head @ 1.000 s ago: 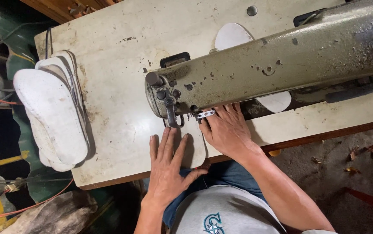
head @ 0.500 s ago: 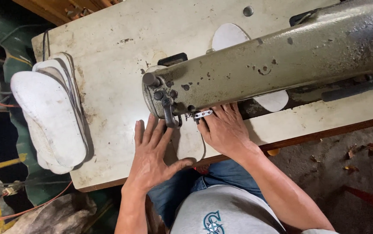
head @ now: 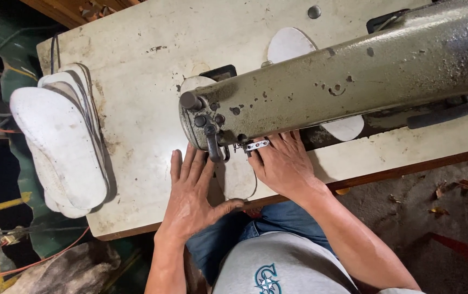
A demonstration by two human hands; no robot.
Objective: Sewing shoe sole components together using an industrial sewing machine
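left hand (head: 193, 190): flat, palm down, fingers spread wide, thumb out to the right; pressed on the counter (head: 136, 103) and on the left edge of the insole (head: 236, 177). Gripped nothing.
right hand (head: 283, 163): flat, fingers together and pointing toward the needle area; lay on the right edge of the insole, fingertips just beside the presser foot (head: 256, 145). No clamp on anything.
hands: apart, one on each side of the insole.
insole: white, flat on the counter under the machine head (head: 212, 122), between the hands; far end hidden by the machine.
machine (head: 353, 71): olive-green sewing machine, worn paint, arm ran across the counter to the right.
behind arm: more white pieces (head: 291, 43), partly hidden.
stack (head: 62, 144): white insoles piled at the counter's left end, overhanging the edge, well apart from the hands.
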